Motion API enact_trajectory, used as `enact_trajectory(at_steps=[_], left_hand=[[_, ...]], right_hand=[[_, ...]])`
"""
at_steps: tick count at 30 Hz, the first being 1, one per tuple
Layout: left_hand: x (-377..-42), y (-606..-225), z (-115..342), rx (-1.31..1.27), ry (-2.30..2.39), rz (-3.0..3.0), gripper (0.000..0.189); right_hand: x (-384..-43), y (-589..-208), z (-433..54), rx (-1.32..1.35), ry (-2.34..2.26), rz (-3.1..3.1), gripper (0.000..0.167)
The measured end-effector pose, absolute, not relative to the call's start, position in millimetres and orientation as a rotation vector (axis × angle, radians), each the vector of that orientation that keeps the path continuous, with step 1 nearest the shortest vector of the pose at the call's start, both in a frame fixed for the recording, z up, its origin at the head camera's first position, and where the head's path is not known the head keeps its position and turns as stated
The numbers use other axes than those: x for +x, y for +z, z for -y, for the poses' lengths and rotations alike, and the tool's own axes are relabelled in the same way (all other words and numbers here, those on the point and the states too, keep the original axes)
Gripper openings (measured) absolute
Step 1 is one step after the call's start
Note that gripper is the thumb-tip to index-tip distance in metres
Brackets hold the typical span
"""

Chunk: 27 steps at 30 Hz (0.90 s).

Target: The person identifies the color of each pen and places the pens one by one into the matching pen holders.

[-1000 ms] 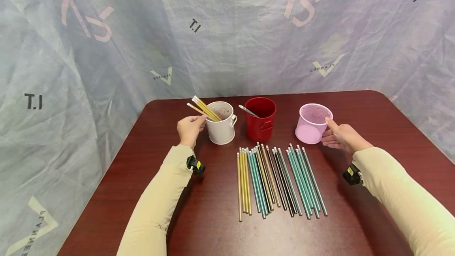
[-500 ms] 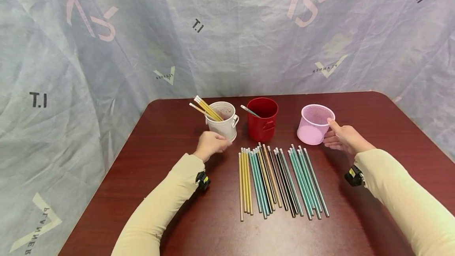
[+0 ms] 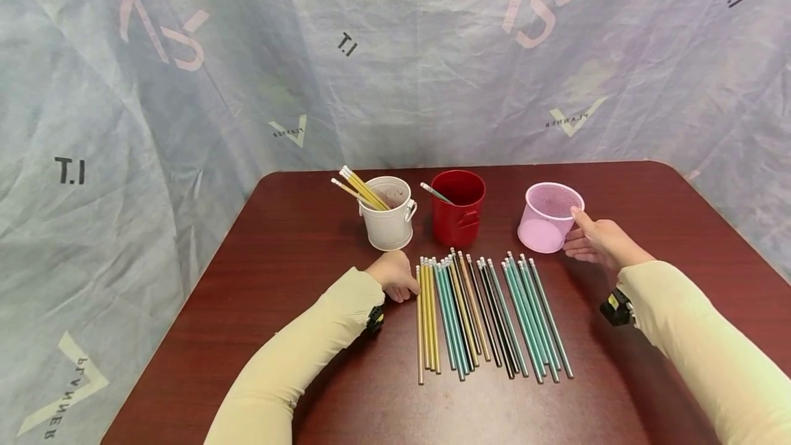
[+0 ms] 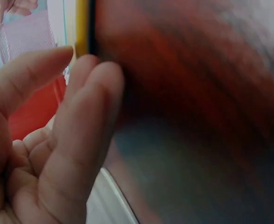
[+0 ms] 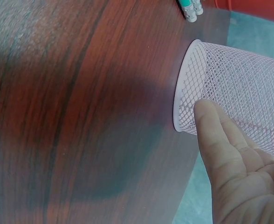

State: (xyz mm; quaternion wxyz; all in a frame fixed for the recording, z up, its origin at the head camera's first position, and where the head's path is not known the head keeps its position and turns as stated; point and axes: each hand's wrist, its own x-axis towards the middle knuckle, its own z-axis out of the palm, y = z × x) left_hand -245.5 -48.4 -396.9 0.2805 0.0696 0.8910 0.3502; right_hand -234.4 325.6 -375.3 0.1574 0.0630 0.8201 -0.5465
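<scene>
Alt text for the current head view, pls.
A person's left hand is at the left edge of a row of pencils on a dark red table, while the right hand touches a pink mesh cup. Farther back, a white cup holds yellow pencils and a red cup one teal pencil.

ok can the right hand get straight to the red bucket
Probably not: the right hand is at the pink mesh cup, which stands between it and the red bucket, though going around looks possible.

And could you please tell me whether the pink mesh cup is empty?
The cup is empty: its see-through mesh shows nothing inside.
</scene>
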Motion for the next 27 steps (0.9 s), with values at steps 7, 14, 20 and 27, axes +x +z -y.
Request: enact_trajectory(at_steps=[7,14,20,27], left_hand=[[-246.1,-401.0,44.9,0.228,0.834,-2.443,0.026],[-244.5,-402.9,45.6,0.225,0.820,-2.453,0.028],[-241.2,-402.2,47.1,0.198,0.945,-2.420,0.024],[-243.0,-396.3,51.0,0.332,1.262,-2.428,0.004]], right_hand=[[-236.2,-377.0,-323.8,0.193,-1.571,-2.351,0.083],[-236.3,-375.9,-323.2,0.190,-1.576,-2.348,0.085],[-236.2,-376.4,-323.4,0.193,-1.554,-2.357,0.084],[-234.7,-375.5,-325.5,0.178,-1.549,-2.359,0.082]])
